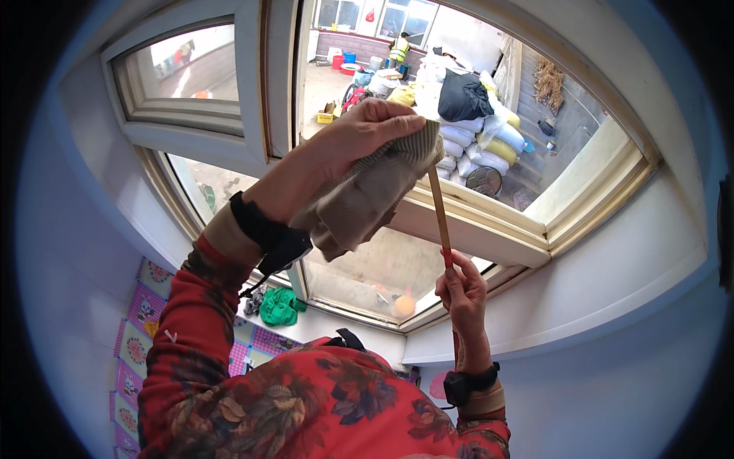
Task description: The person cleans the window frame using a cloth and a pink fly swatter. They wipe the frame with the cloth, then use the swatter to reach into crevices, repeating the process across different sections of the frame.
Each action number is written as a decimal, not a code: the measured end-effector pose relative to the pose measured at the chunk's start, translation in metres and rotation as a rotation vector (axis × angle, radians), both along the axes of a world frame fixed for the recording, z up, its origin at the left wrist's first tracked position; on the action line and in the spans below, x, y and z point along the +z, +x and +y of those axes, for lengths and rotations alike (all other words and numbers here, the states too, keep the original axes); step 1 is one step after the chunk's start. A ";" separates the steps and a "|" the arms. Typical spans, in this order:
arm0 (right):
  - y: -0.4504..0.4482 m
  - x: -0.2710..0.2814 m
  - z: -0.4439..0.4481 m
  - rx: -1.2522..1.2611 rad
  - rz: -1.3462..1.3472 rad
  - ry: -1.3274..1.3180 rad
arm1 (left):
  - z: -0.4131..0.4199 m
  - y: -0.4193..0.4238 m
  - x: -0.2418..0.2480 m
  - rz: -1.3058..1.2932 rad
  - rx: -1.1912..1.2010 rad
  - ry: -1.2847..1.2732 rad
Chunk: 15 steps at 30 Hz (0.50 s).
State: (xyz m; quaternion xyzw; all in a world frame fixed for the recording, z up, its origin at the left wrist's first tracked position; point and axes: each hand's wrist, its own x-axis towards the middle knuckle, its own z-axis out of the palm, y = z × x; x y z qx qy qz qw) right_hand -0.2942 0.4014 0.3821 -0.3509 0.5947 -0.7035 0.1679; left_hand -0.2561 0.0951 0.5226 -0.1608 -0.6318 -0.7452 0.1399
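My left hand (381, 123) is raised before the window, pinching the upper edge of a grey-brown cloth (358, 212) with a ribbed, striped band. The rest of the cloth hangs loosely below and is slightly blurred. Lower and to the right, my right hand (465, 292) grips a thin flat stick (439, 212), pale brown above and red near my fingers. The stick's upper end meets the cloth's right edge; whether it is wrapped or fastened there I cannot tell. Both wrists carry black straps with small devices.
A pale window frame (481, 229) surrounds the panes. On the sill (378, 344) lies a bunched green cloth (279, 307) beside a grey one. Patterned pink sheeting (137, 344) runs along the lower left. Outside stand stacked sacks (459, 137) and a person in a yellow vest (399, 50).
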 end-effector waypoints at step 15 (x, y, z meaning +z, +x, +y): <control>0.010 -0.003 0.016 0.104 -0.122 -0.010 | 0.007 0.026 -0.038 0.177 0.181 0.121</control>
